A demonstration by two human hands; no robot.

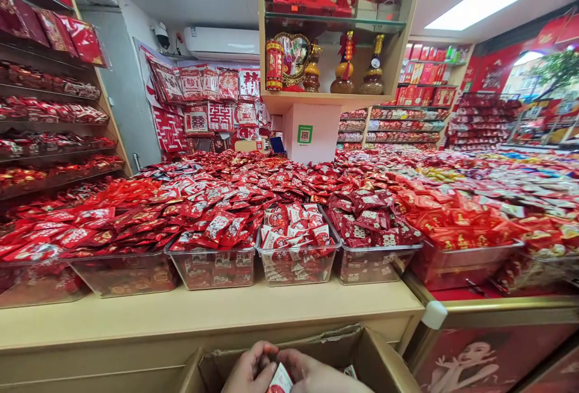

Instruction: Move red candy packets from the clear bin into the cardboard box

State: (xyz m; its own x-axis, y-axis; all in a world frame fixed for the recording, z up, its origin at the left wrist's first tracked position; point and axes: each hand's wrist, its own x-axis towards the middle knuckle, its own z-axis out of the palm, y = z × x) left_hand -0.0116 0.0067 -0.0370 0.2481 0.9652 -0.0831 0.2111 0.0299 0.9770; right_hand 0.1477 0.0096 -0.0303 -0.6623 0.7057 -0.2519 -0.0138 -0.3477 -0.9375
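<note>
At the bottom of the head view, my left hand (pixel 249 370) and my right hand (pixel 314 374) come together over an open cardboard box (pixel 382 360). Between them is a small red and white packet (pixel 280 380), gripped by the fingers of both hands. Its lower part is cut off by the frame edge. Another pale packet (pixel 350 371) shows inside the box, right of my right hand; most of the box's inside is hidden by my hands. Just beyond, on the counter (pixel 217 308), stands a clear plastic bin (pixel 298 266) of red and white packets.
More clear bins of red packets line the counter, including a dark red one (pixel 380 266) and an orange-red one (pixel 470 260). A white corner guard (pixel 435 314) caps the counter at right. Above hangs a display cabinet (pixel 335 100); stocked shelves (pixel 54 122) stand left.
</note>
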